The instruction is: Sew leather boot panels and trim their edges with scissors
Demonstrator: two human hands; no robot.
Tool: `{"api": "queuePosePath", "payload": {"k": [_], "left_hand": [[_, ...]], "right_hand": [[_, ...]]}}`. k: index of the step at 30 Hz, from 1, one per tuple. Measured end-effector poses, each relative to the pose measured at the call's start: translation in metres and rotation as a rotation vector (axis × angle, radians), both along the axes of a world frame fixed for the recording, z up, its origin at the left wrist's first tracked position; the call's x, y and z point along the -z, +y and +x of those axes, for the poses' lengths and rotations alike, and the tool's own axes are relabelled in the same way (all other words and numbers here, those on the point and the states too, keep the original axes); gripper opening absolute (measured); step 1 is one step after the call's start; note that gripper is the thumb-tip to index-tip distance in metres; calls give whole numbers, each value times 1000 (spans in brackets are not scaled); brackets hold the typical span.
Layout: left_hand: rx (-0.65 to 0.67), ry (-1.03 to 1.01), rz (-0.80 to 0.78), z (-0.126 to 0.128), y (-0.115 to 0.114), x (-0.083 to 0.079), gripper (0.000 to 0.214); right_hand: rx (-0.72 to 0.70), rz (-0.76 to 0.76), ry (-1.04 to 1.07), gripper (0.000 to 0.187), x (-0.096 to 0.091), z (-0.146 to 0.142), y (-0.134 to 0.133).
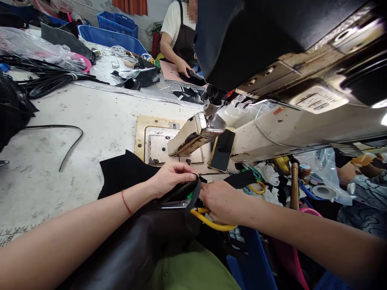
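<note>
My left hand (pixel 173 177) is closed, thumb and fingers pinching the upper edge of a black leather-like piece (pixel 178 191). A dark grey strip (pixel 195 197) curves down from that edge. Close by on the right, my right hand (pixel 222 201) is curled around the yellow-handled scissors (pixel 211 223), its index finger near the strip. The scissors' blades point left, partly behind the strip; their tips are hidden. Beneath my left forearm lies a flat black piece (pixel 127 173) on the white table (pixel 99 121).
A sewing machine's post (pixel 190 135) stands just beyond my hands, its head (pixel 272 60) overhanging at right. A phone (pixel 223 150) lies beside the post. Across the table, a co-worker (pixel 178 40) handles a black piece. A wooden-handled tool (pixel 294 185) is among clutter at right.
</note>
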State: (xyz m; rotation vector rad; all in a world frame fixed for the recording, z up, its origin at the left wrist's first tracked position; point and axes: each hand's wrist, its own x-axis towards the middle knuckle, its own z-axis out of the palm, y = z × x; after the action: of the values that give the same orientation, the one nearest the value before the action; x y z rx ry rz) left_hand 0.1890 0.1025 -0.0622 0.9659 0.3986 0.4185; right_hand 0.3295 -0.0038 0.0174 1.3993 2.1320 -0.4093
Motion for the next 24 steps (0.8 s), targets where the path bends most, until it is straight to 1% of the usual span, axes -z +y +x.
{"api": "queuePosePath", "payload": {"k": [6,9,11,14,16,18,20,21,23,24], "left_hand": [[-8,7,-6,0,0,0,34],[-6,23,-4,0,0,0,37],[-12,42,4,0,0,0,40],[-27,82,51,3,0,1,45],[-31,125,119,4,3,-1,44],[-7,189,219,0,11,-8,38],[26,274,344,-13,21,-21,33],[36,317,403,-23,26,-29,34],[76,426,546,-48,32,-45,41],[144,503,637,-60,33,-50,41]], "right_hand": [[-20,-30,13,22,1,-1,4],[-7,-67,27,20,3,-3,8],[1,-63,45,21,6,-2,9],[11,-47,72,23,11,-1,8],[28,-68,87,23,11,0,8],[51,-98,105,24,7,4,9],[81,-107,110,24,0,12,9],[104,-104,101,24,-4,17,9],[169,-92,61,20,-11,30,7],[197,-92,44,17,-15,36,5]]}}
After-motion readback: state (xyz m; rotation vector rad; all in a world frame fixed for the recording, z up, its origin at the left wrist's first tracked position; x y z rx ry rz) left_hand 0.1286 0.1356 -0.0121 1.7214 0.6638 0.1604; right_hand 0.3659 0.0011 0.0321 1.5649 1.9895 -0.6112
